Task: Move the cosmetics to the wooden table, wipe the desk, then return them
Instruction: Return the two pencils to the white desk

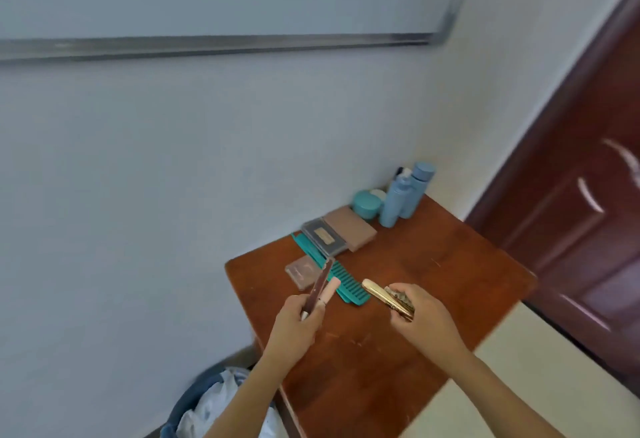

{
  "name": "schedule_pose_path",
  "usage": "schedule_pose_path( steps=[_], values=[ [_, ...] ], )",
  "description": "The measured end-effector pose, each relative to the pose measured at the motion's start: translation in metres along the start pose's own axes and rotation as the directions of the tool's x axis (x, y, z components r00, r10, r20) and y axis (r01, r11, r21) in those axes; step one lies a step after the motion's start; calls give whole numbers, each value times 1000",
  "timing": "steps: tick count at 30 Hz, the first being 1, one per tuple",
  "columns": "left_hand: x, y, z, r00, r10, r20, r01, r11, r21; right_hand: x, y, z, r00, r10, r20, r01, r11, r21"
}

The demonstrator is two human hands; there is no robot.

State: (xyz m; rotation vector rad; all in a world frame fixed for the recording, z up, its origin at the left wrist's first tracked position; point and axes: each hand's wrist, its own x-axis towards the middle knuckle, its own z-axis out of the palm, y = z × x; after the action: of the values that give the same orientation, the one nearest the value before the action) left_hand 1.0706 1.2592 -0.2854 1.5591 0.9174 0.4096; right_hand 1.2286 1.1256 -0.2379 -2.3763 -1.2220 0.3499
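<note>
Gold tube (377, 293) gripped in the right hand (424, 313); the left hand (298, 319) holds a brown pencil (320, 281) and pink tube (330, 288) over the wooden table (433, 281). Farther off lie a teal comb (343, 283), palettes (325, 238), a jar (366, 204) and blue bottles (398, 198). Probably mid-transfer; the desk is out of sight.
</note>
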Motion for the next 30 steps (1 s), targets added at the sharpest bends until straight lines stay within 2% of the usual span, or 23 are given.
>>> schedule_pose_path(
  steps=[3,5,9,14,19,24,28,30],
  values=[
    [-13,1,29,985,58,160,-63,998,26,-58,16,-10,983,164,-85,-165,986,-5],
    [-23,8,60,956,99,277,-120,991,58,-99,32,-23,946,283,-157,-284,959,17],
    [-70,23,129,852,153,501,-207,977,54,-191,66,-50,840,475,-263,-481,876,46],
    [-146,25,211,701,185,689,-277,961,24,-312,100,-69,662,636,-397,-638,756,146],
    [-244,18,297,615,165,771,-286,958,23,-449,135,-81,476,739,-477,-719,639,272],
    [-349,7,376,578,127,806,-244,970,22,-585,167,-91,296,792,-534,-771,528,355],
    [-408,-3,414,561,90,823,-228,972,50,-666,182,-91,132,841,-525,-785,412,462],
    [-423,-1,430,539,87,838,-239,970,54,-692,192,-94,87,843,-531,-786,386,483]
  ],
)
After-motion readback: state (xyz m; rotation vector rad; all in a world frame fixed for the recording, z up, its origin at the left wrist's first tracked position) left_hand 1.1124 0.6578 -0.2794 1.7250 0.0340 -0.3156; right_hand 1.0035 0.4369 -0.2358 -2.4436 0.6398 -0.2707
